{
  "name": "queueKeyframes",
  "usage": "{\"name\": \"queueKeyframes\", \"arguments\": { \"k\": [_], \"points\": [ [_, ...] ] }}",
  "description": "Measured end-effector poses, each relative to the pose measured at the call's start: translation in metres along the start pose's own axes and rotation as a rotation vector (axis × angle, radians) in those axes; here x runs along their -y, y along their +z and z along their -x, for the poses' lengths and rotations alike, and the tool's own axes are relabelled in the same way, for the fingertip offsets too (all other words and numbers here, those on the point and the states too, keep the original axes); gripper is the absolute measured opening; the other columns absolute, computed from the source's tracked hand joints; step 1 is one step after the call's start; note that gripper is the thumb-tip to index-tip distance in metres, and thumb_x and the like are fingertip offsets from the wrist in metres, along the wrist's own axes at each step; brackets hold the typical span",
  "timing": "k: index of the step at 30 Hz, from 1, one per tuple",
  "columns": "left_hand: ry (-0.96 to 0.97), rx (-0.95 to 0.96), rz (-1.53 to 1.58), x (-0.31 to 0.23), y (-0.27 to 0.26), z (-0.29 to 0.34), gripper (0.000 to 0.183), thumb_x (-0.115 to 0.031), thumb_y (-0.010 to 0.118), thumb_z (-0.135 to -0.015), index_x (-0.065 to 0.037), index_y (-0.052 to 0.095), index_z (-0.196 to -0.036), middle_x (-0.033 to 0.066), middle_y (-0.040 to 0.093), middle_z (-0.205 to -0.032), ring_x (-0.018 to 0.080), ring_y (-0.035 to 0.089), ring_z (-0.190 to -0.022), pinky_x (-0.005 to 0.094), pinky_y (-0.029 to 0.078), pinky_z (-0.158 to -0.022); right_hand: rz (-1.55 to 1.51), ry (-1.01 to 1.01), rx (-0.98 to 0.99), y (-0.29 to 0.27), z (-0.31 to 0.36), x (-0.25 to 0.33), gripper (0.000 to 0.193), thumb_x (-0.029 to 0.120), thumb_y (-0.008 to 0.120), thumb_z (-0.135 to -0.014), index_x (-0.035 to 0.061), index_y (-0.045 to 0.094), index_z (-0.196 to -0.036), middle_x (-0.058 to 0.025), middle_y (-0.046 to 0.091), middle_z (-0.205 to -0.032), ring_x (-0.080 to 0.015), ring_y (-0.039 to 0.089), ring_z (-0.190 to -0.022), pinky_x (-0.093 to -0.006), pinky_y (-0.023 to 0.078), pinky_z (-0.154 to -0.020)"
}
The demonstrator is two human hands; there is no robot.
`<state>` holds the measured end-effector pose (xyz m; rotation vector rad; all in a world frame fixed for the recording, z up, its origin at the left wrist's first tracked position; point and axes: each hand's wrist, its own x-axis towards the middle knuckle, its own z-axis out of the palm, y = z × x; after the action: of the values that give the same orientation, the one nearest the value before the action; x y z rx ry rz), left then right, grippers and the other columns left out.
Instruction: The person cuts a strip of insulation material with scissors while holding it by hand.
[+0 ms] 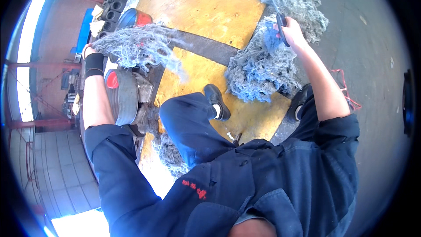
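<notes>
My left hand (88, 52), a black band around its wrist, is raised at the left. Its fingers are closed on a loose bundle of grey-blue tangled fibres (136, 46), whose ends fan out to the right. In my right hand (293, 33) is a black-handled blade tool (282, 30), its long thin blade pointing up and away; whether it is scissors or a knife I cannot tell. Below this hand lies a thick heap of the same grey-blue fibres (263, 68). A second fibre heap (294, 4) lies beyond the blade.
Yellow worn plates (201, 4) cover the floor between my feet and ahead. At the left stand a grey drum-like container (123, 96), a red-and-blue round container (136, 17) and a row of dark ring-shaped parts (115, 6). A red thin frame (344, 88) lies right of my right forearm.
</notes>
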<state>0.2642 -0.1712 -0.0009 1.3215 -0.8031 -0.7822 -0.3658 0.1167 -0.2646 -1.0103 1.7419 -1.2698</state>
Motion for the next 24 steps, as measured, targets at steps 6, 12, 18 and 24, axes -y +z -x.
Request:
{"name": "queueKeyframes", "arguments": {
  "k": [6,12,18,24],
  "points": [
    [0.368,-0.074,0.002,0.030,-0.162,0.014,0.011,-0.013,0.051,-0.075,-0.004,0.058,-0.077,0.0067,0.058,-0.080,0.0224,0.056,-0.073,0.0397,0.049,-0.070,-0.296,-0.044,0.081,-0.003,0.006,0.000,0.016,0.014,0.066,-0.077,0.0025,0.055,-0.081,-0.0039,0.058,-0.067,-0.0129,0.059,-0.053,-0.0249,0.044,-0.045],
    [0.314,-0.172,-0.266,-0.008,-0.427,0.064,0.012,-0.014,0.055,-0.068,-0.013,0.046,-0.060,-0.0010,0.043,-0.056,0.0128,0.037,-0.046,0.0282,0.031,-0.042,-0.481,-0.131,0.150,0.017,0.009,0.020,0.021,0.009,0.063,-0.077,0.0012,0.050,-0.091,-0.0068,0.060,-0.073,-0.0155,0.063,-0.057,-0.0232,0.044,-0.046],
    [0.126,-0.338,-0.462,0.056,-0.522,0.158,0.010,-0.007,0.058,-0.054,-0.007,0.050,-0.059,0.0048,0.051,-0.058,0.0211,0.049,-0.050,0.0340,0.041,-0.047,-0.219,-0.187,-0.051,0.014,0.011,0.043,0.017,0.007,0.065,-0.074,-0.0003,0.054,-0.084,-0.0053,0.059,-0.073,-0.0126,0.057,-0.063,-0.0282,0.046,-0.059],
    [-0.247,-0.011,0.024,0.117,-0.581,0.250,0.037,-0.037,0.041,-0.090,-0.018,0.047,-0.059,-0.0024,0.052,-0.054,0.0093,0.038,-0.038,0.0267,0.034,-0.041,-0.167,-0.294,-0.095,0.031,-0.003,0.018,0.014,0.008,0.066,-0.077,0.0012,0.056,-0.085,-0.0023,0.056,-0.071,-0.0093,0.050,-0.061,-0.0256,0.042,-0.057]
  ]
}}
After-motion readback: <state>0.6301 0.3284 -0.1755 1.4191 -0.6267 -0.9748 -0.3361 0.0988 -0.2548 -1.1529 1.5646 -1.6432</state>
